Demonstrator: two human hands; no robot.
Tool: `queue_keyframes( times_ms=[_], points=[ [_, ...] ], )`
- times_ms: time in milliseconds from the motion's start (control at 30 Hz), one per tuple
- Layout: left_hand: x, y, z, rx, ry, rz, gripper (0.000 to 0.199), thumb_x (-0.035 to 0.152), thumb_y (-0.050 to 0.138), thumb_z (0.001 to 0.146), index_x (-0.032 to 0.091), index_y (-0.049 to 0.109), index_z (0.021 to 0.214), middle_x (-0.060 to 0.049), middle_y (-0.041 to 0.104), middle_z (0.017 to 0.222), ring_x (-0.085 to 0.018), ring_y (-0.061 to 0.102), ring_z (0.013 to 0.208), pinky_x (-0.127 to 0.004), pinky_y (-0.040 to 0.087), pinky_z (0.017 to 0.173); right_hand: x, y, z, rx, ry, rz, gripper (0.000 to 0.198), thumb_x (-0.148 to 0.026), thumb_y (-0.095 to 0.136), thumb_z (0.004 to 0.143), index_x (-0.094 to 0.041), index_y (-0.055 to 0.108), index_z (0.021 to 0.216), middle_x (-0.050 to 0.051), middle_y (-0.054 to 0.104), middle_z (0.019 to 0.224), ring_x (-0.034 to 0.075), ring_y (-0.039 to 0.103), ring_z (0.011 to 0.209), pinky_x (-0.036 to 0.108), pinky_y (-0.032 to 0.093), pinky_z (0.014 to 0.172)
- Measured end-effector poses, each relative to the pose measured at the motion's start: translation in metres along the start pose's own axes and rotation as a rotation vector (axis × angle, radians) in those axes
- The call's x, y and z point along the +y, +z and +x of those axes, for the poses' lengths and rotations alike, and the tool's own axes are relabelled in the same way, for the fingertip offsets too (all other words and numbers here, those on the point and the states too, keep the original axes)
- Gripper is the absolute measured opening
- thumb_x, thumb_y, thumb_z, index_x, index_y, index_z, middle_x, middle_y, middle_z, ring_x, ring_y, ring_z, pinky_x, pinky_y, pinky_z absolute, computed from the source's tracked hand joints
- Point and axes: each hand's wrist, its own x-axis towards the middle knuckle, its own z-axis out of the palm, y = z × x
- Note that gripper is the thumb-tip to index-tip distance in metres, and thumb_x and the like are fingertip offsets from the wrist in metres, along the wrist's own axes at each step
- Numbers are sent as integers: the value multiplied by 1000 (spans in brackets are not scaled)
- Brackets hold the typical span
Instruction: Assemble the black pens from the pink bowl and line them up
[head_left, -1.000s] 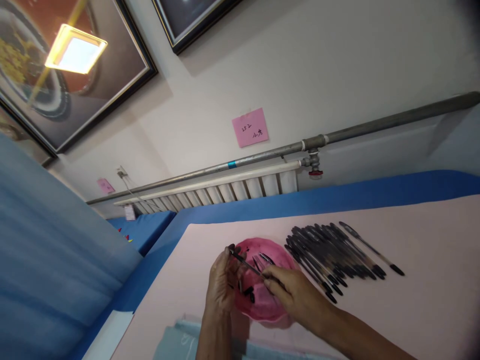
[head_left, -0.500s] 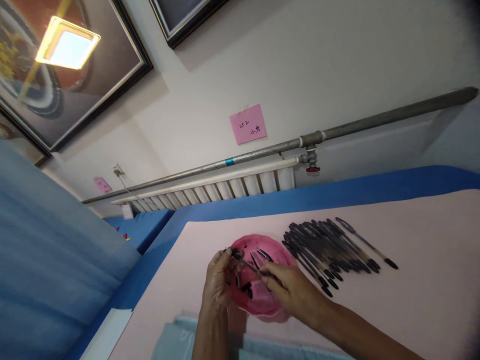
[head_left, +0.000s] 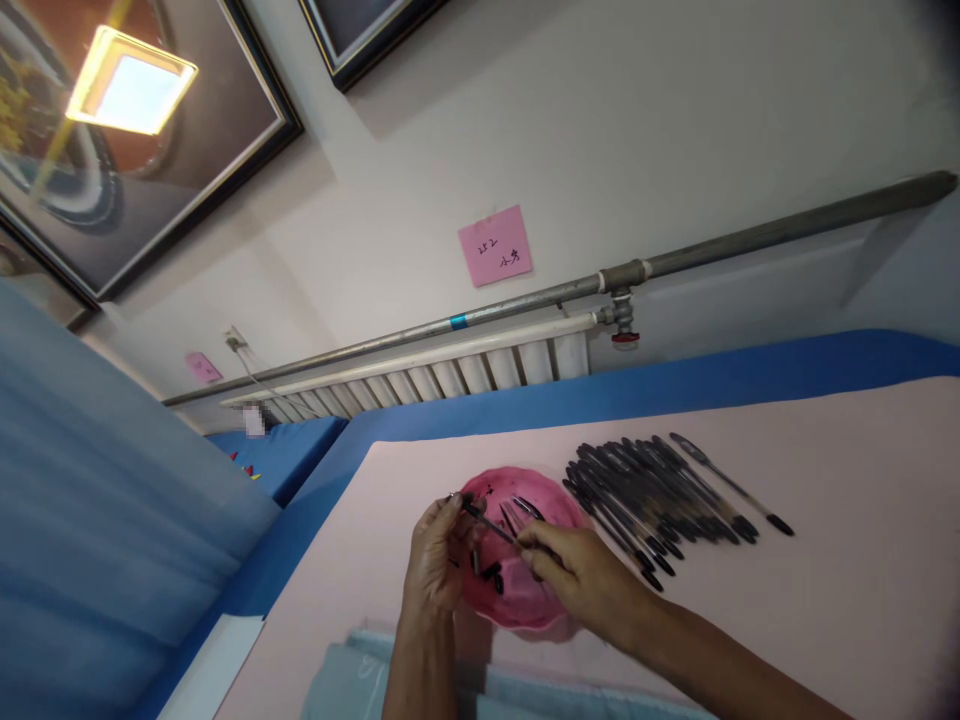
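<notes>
Above a pink scalloped bowl (head_left: 525, 612), both my hands hold one slim pen (head_left: 491, 525) with a dark tip end. My left hand (head_left: 437, 550) pinches its upper left end between thumb and fingers. The other end sits in the closed fingers of my right hand (head_left: 574, 568). Inside the bowl lie several small black pen caps (head_left: 493, 572) and a few clear and black pen parts (head_left: 517, 512). To the right of the bowl, many black pens (head_left: 652, 490) lie side by side in a slanted row, with one pen (head_left: 739, 488) a little apart.
The pink sheet (head_left: 847, 570) covers a blue surface (head_left: 705, 380) against the wall. A white radiator (head_left: 480, 375) and a grey pipe (head_left: 547, 297) run behind it. At the near edge lies light blue cloth (head_left: 345, 680); a blue curtain (head_left: 112, 520) hangs at left.
Almost nothing differs. Both hands keep the same grip on the pen over the bowl, and the view has shifted very slightly.
</notes>
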Motion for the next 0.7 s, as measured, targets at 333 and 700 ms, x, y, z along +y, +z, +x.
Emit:
queue_keyframes(
  times_ms=[333, 700],
  points=[
    [1, -7, 4, 27, 119, 514, 25, 40, 64, 75, 16, 61, 79, -5, 67, 73, -16, 62, 66, -25, 47, 61, -3, -4, -1, 35, -26, -40, 20, -17, 41, 83, -17, 60, 79, 4, 65, 73, 16, 58, 68, 27, 43, 62],
    [-8, 4, -8, 163, 87, 1881, 22, 12, 49, 79, 10, 65, 94, -18, 69, 88, -29, 64, 86, -34, 42, 73, -3, -10, -1, 101, -136, -150, 20, -20, 43, 87, -20, 63, 88, 4, 67, 76, 17, 60, 68, 27, 44, 64]
  ],
)
